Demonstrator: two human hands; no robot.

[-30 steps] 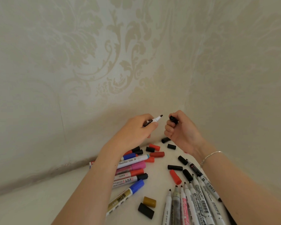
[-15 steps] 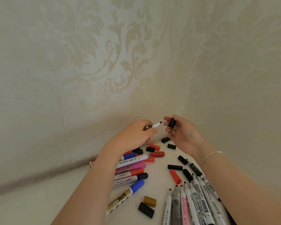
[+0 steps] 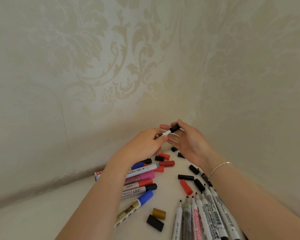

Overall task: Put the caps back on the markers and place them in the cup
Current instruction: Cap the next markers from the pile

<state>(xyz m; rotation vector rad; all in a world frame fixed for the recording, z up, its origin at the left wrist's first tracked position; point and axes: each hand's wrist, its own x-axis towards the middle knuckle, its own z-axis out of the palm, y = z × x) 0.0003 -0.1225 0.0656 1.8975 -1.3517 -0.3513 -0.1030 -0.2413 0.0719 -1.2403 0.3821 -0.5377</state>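
Black cap on white marker tip, tilted, aloft.

The left hand hides most of the marker it grips; the uncapped markers run off the bottom edge.

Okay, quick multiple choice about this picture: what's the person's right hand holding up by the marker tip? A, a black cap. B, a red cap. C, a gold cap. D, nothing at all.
A: the right hand pinches a black cap at the tip of the white marker that the left hand grips, while the gold cap lies on the table.
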